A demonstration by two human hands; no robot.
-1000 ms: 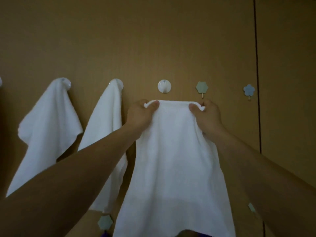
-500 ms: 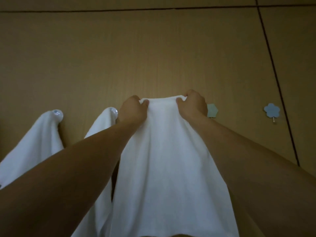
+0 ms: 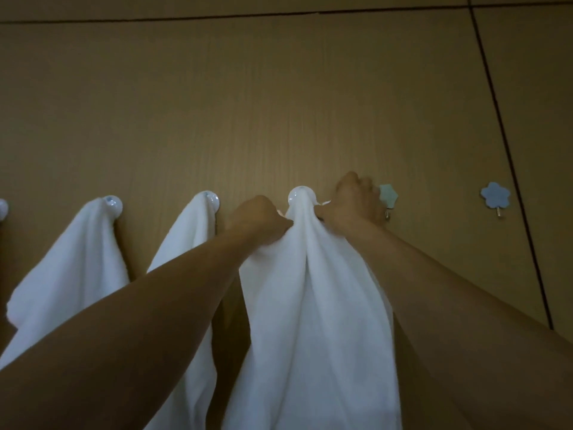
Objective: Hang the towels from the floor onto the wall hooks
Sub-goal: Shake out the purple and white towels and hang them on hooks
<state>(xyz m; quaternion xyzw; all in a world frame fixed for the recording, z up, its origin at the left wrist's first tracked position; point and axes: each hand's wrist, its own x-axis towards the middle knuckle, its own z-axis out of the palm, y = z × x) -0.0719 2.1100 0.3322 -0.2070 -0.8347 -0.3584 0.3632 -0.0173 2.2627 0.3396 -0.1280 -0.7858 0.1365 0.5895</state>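
White towel (image 3: pixel 313 305) now over round hook (image 3: pixel 298 194) | left hand (image 3: pixel 257 219), right hand (image 3: pixel 353 203) still gripping

We hold a white towel (image 3: pixel 310 290) at a round white hook (image 3: pixel 299 193).
Our left hand (image 3: pixel 257 218) and right hand (image 3: pixel 353 203) grip its bunched top on either side of the hook. To the left hang a near towel (image 3: pixel 186 243) and a far towel (image 3: pixel 71 268); a green flower hook (image 3: pixel 389 195) sits just beside our right hand, a blue flower hook (image 3: pixel 495 195) farther right.
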